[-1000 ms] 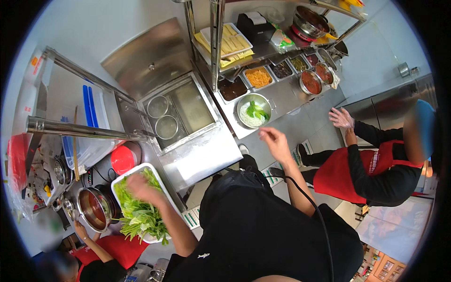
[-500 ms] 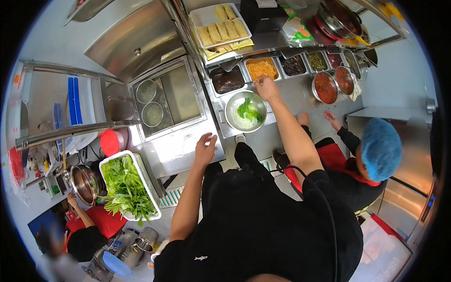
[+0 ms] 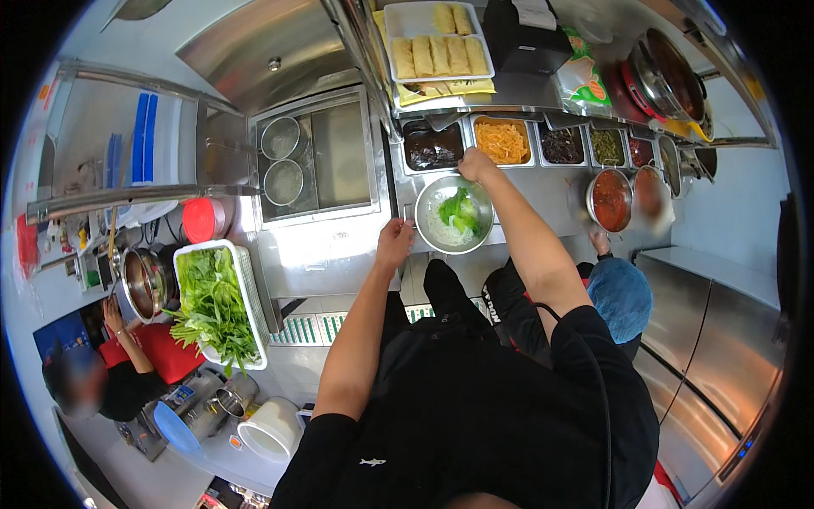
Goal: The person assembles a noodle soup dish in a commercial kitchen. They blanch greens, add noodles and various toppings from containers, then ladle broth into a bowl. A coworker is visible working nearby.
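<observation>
A round metal bowl [image 3: 431, 236] with side handles holds white noodles [image 3: 439, 224] and bright green leaves [image 3: 459, 212]. It sits at the near edge of the steel counter and overhangs it slightly. My left hand [image 3: 393, 244] is at the bowl's left handle with its fingers curled around it. At the far rim, my right hand [image 3: 479, 165] is closed, fingers down against the metal; its fingertips are partly hidden. Just beyond it are a tray of shredded orange vegetable [image 3: 502, 141] and a tray of dark sauce [image 3: 432, 146].
More topping trays [image 3: 563, 146] and a pot of red sauce [image 3: 610, 200] stand right. Rolled food fills a white tray [image 3: 441, 56] on the shelf. Left are a water boiler with strainer baskets [image 3: 283, 181] and a basket of greens [image 3: 253, 310]. A co-worker's blue cap [image 3: 621, 299] is close right.
My right hand has left the shredded orange tray for the bowl's far rim. My left hand has moved up to the handle. The bowl has come nearer to me. The right co-worker has bent forward.
</observation>
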Motion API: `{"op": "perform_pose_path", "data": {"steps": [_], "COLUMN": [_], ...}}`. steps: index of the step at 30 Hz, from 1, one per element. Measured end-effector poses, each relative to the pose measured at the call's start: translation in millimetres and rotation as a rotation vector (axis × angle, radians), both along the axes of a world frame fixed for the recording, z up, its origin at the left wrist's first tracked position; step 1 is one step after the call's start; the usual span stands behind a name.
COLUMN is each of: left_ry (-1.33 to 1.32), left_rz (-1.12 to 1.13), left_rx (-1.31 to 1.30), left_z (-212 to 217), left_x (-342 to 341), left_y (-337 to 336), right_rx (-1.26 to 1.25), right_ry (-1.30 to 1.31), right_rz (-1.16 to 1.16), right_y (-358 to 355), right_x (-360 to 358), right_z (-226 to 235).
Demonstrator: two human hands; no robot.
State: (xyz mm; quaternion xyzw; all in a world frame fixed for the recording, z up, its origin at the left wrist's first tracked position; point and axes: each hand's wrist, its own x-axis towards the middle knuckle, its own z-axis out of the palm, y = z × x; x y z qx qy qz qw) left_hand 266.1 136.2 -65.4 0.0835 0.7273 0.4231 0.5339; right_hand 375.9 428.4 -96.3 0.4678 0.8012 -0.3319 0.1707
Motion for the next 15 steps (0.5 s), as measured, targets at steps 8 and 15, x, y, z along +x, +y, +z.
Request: {"op": "perform_pose_path", "data": {"steps": [8,15], "left_ry": [0.110,0.192], "left_rz": [0.199,0.257], "left_rx": [-0.010,0.052], "left_z": [-15.3,-2.9], "left_x": [17.2,13.1], "left_y": [-26.2,-31.8], "right_rx": [-0.048,-0.196], "right_ry": [0.205,0.418], "right_rz": [-0.062,-0.348], "right_y": [-4.4,-6.6], "right_x": [-16.6,39.0], "right_z": [-13.6,-3.4]}}
